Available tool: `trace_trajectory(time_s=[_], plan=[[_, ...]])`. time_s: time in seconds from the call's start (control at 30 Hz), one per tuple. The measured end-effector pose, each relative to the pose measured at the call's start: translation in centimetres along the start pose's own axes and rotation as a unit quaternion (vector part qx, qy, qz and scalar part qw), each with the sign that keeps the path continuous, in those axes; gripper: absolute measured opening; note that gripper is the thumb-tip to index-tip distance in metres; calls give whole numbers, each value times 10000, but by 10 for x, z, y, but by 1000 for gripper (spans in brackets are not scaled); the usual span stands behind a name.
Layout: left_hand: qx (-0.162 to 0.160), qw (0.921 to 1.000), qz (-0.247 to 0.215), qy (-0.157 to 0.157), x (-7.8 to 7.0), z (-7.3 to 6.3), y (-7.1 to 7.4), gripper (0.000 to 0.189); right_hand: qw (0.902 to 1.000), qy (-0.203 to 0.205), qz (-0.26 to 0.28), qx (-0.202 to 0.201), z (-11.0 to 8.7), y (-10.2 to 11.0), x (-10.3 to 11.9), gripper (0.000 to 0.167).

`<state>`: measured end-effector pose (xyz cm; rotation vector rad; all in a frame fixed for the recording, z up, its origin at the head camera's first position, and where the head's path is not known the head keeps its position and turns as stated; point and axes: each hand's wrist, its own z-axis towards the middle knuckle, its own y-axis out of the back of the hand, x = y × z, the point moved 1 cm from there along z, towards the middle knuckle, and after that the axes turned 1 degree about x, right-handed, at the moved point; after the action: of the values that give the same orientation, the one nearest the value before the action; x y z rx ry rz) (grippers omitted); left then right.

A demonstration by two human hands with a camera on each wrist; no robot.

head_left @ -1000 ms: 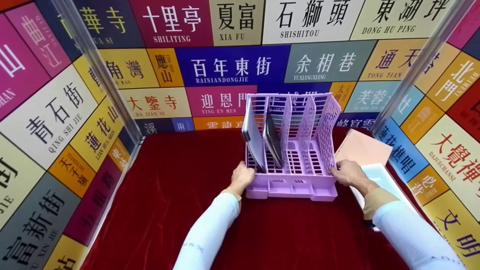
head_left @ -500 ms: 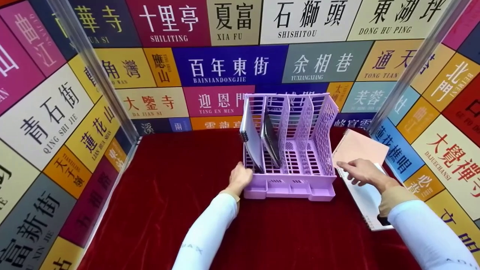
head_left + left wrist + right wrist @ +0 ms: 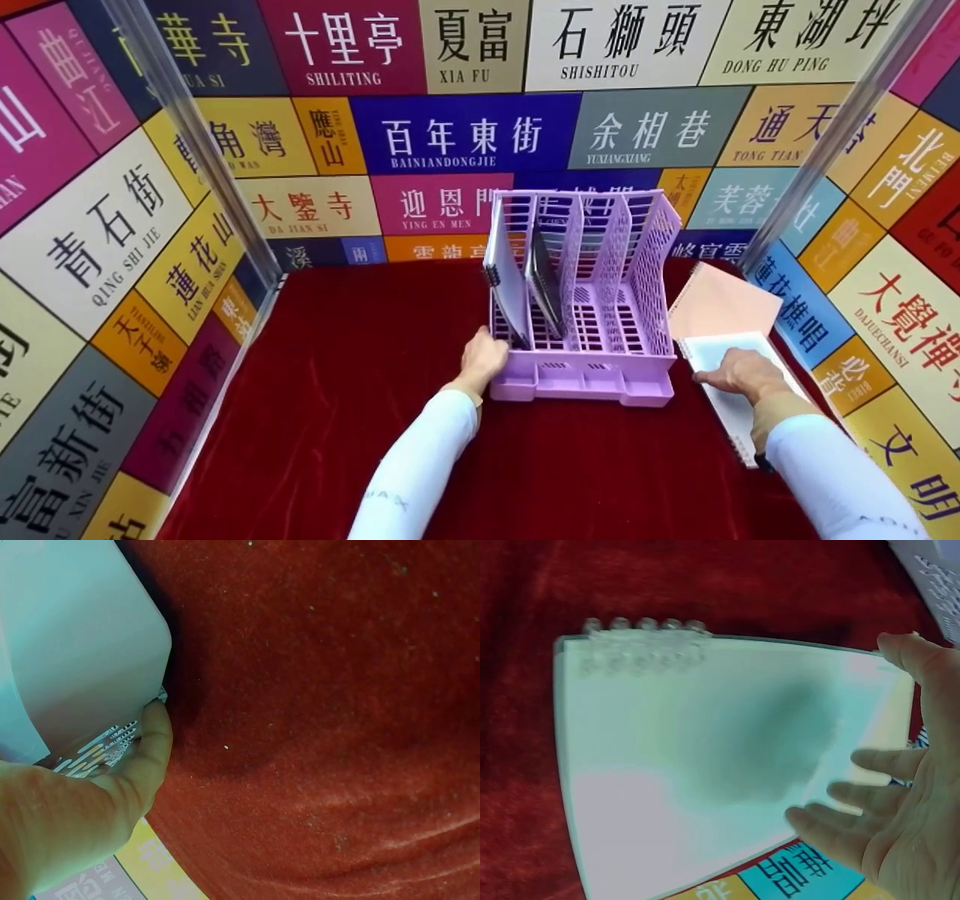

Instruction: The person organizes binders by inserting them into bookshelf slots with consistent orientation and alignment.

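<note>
A purple file rack (image 3: 581, 365) with several upright slots stands on the red cloth. My left hand (image 3: 484, 358) grips its lower left side; in the left wrist view one finger (image 3: 155, 739) bends along the rack's edge. A pale spiral notebook (image 3: 739, 427) lies flat to the right of the rack. Over it is my right hand (image 3: 739, 373), thumb at the notebook's left edge. The right wrist view has the fingers (image 3: 870, 799) spread above the notebook's cover, casting a shadow on it. Contact there is unclear.
Within the rack, a grey-blue spiral notebook (image 3: 506, 281) leans in the leftmost slot and a black notebook (image 3: 545, 289) in the one beside it. A peach notebook (image 3: 720, 300) lies behind the pale one, partly under it. Sign-covered walls (image 3: 465, 131) enclose the cloth-covered surface.
My right hand has let go of the rack's right side and moved right, then down over the pale notebook. The left hand keeps its place on the rack.
</note>
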<state>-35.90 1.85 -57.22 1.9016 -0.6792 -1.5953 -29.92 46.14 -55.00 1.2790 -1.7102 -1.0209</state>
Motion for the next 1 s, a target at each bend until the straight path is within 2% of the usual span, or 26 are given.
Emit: trace_trajectory(time_s=[0.13, 0.33, 0.57, 0.8, 1.0], plan=[[79, 10000, -3, 13, 0, -1, -2, 52, 9998, -33, -35, 199, -3, -10, -4, 74], [92, 9999, -30, 86, 3, -3, -6, 53, 9996, 25, 17, 265, 1, -17, -8, 71], [42, 9999, -71, 68, 2, -2, -6, 50, 9996, 114, -41, 237, 6, -13, -10, 69], [75, 9999, -83, 81, -1, 0, -1, 52, 9997, 101, -178, 123, 13, -7, -7, 70], [69, 10000, -10, -3, 0, 4, 2, 54, 9987, 367, -309, 197, 19, -2, -2, 64]])
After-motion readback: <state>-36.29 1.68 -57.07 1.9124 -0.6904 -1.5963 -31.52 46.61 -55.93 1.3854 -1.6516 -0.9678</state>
